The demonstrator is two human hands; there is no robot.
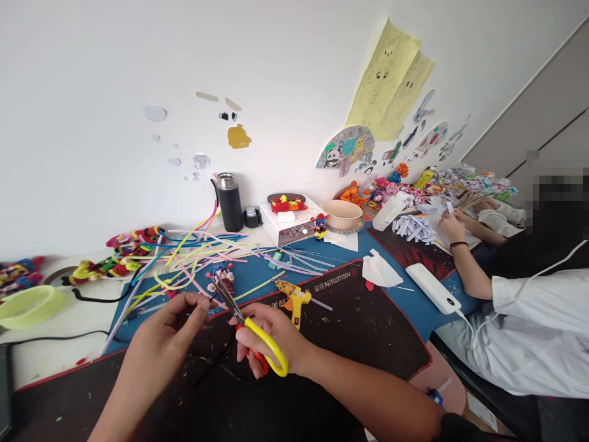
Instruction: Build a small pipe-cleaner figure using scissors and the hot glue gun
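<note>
Two grips need steadiness left of the glue gun (300,299): left hand (172,334) pinching dark strand (213,299), right hand (286,336) clasping scissors (258,332).

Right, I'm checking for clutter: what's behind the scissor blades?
A small multicoloured figure shows partly behind the scissor blades; whatever sits directly behind the metal is covered.

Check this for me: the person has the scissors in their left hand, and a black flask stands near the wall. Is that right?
Not quite: the head view shows the scissors in the person's right hand, not the left hand. A black flask does stand near the wall.
</note>
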